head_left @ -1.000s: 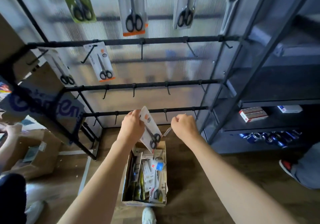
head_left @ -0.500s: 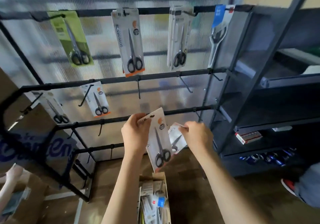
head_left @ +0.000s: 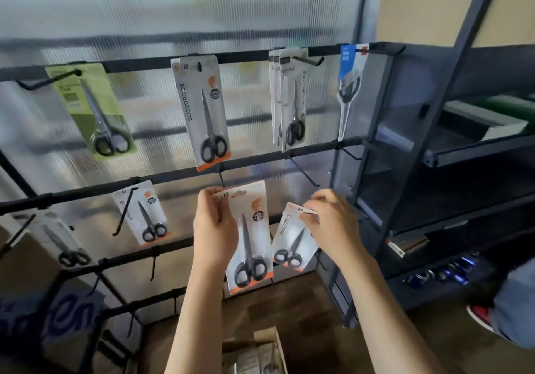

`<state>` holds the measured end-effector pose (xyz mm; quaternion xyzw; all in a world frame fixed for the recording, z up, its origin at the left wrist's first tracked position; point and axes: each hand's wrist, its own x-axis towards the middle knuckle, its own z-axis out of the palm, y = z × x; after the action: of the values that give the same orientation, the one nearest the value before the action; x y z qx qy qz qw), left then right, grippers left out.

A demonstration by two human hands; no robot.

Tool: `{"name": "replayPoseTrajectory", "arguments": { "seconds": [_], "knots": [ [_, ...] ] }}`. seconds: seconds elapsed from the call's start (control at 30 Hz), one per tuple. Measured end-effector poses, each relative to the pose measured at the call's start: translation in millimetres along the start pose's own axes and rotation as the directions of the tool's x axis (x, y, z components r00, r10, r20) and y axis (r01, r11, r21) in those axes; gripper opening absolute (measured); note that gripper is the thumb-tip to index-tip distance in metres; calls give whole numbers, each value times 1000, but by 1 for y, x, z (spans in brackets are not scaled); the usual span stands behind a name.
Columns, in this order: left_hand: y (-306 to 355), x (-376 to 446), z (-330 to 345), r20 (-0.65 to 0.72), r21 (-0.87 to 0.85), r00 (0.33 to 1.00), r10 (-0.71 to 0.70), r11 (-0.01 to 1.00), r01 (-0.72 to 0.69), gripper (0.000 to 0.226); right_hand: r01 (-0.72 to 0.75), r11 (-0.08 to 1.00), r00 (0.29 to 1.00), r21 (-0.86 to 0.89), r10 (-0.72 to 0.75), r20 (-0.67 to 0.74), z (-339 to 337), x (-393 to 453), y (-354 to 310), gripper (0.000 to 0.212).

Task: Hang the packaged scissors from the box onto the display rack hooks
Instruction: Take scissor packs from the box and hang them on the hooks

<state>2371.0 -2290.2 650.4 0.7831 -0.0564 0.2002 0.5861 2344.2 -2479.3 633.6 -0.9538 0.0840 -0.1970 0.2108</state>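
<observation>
My left hand pinches the top of a large white scissors pack with black handles and an orange bottom edge, held just under an empty hook on the second bar. My right hand pinches the top corner of a smaller, tilted scissors pack, below another empty hook. The black display rack carries several hung packs: a green one, a white one, a doubled pack, a blue-topped one and two small ones. The cardboard box sits at the bottom edge.
A dark metal shelf unit stands right of the rack, with small boxes and blue cans on its low shelves. Another person's red shoe is at the right edge. A printed cardboard box lies at the lower left. Lower hooks hang free.
Both hands rose from over the box to the rack's second bar, carrying the two packs. The view tilted up, so the box slid nearly out of frame.
</observation>
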Motion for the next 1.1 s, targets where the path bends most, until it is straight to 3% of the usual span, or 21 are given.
{"name": "replayPoseTrajectory", "arguments": {
  "seconds": [0.1,0.37,0.7,1.1],
  "knots": [
    [4,10,-4,0,-7,1000,-11,1000,11,15,18,994,999,108,-23,41,-2,9,-5,15],
    [19,35,-14,-88,19,995,52,999,-50,18,48,984,992,173,-67,103,-16,42,-26,26],
    [62,85,-25,-227,133,944,237,968,-211,25,248,929,969,275,-234,-84,-23,99,-50,18],
    [103,132,-17,-302,108,905,299,954,-279,27,375,852,924,365,-310,-225,-34,133,-57,24]
  ]
}}
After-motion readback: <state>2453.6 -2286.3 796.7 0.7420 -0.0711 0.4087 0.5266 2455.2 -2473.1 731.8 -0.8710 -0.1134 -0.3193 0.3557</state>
